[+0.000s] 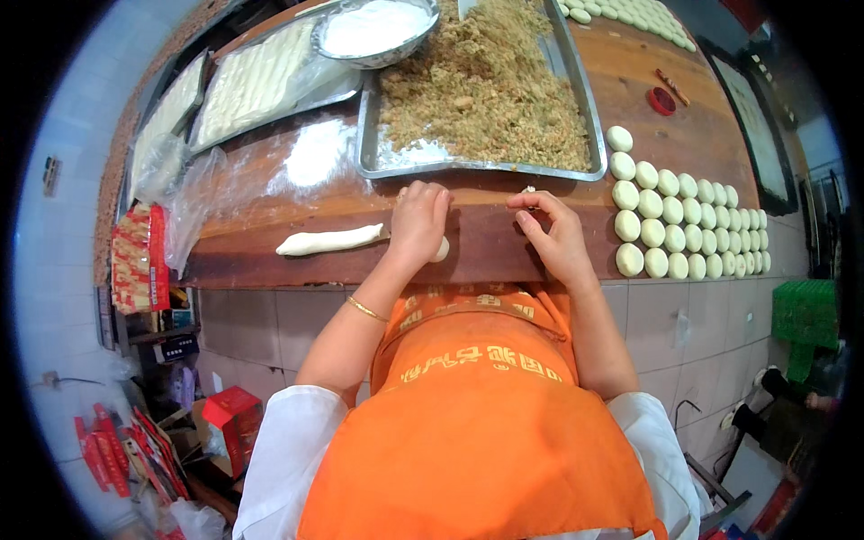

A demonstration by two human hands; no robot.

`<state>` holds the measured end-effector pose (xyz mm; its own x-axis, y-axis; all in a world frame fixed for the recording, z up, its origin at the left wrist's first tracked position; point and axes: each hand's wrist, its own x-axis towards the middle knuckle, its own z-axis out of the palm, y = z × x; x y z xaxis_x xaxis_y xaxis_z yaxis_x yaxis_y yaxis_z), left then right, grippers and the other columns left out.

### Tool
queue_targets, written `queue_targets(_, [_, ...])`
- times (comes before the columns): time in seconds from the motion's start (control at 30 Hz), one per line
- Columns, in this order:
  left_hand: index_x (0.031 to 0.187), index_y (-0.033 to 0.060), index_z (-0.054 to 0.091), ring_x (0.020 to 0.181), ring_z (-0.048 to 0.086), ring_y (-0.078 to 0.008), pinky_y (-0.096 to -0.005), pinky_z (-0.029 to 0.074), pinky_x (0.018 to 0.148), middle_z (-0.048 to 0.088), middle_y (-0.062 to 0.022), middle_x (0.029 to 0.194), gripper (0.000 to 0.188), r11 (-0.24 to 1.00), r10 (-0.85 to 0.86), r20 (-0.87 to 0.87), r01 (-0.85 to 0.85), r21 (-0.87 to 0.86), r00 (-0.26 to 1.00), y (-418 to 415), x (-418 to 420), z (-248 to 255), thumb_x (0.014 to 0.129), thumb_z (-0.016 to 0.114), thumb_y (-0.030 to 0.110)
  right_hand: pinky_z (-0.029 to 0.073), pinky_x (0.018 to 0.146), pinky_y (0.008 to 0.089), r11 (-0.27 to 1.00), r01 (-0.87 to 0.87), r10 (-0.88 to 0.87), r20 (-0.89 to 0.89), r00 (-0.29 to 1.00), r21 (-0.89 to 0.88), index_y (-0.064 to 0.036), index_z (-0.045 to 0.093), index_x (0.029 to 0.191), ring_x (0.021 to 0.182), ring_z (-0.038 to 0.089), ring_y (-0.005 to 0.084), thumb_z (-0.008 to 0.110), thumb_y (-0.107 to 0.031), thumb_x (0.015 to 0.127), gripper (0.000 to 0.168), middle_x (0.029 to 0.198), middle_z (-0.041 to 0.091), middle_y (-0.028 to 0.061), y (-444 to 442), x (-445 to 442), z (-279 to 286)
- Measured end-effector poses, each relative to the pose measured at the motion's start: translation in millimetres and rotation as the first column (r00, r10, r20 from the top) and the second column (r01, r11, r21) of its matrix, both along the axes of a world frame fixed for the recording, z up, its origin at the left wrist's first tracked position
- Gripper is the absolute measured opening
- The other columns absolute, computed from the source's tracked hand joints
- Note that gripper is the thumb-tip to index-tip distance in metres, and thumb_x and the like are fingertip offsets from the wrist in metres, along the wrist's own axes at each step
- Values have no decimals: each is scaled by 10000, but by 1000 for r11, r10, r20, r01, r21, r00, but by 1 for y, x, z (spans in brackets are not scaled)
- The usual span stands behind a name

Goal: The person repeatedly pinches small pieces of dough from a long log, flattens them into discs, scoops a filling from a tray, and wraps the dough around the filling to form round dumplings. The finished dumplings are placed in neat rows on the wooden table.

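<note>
My left hand (422, 219) rests palm down near the table's front edge, over a small round dough piece (441, 250). Most of that piece is hidden by the hand; its pale edge shows beside the palm. Left of the wrist lies a white dough roll (331, 240). My right hand (557, 233) is at the right, its thumb and forefinger apart. A small crumbly lump (530, 190) shows behind its forefinger; whether the fingers hold it is unclear. Ahead of both hands stands a metal tray (479, 166) heaped with crumbly brown filling (486, 94).
Rows of round dough cakes (651, 233) stand at the right. A bowl of white flour (378, 30) overlaps a tray of dough strips (256, 74) at the far left. Loose flour (316, 154) and a plastic bag (196, 202) lie left. A red dish (661, 101) sits at the back right.
</note>
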<state>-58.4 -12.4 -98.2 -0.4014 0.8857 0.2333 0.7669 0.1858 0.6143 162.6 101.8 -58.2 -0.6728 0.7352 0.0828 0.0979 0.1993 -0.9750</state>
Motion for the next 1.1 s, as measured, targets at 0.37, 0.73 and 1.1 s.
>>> queue_targets(0.37, [1047,64,617,995,554,-379,-493,458,864,587,-153,1029,118,995,-13,-262,-13,-96,965,0,11,12,942,627,117,521,746,261,999,32,-33,-40,999,-28,-14,714,1079,846,646,112,651,-49,938,159,1019,706,55,0,5,-13])
queue_targets(0.73, [1034,42,645,1015,566,-369,-476,448,898,619,-156,1033,174,997,-12,-79,6,-82,997,4,0,6,996,565,192,536,757,282,1000,0,0,6,1000,11,-29,720,1069,835,664,147,635,-55,945,152,1020,713,73,-5,6,-7])
queue_targets(1.1, [1039,29,642,976,577,-372,-458,462,876,611,-143,971,192,998,-44,-74,39,-58,996,5,4,4,963,625,204,556,780,261,997,-76,76,77,994,2,3,705,1099,907,662,112,598,-40,983,164,1051,702,53,-12,0,-5])
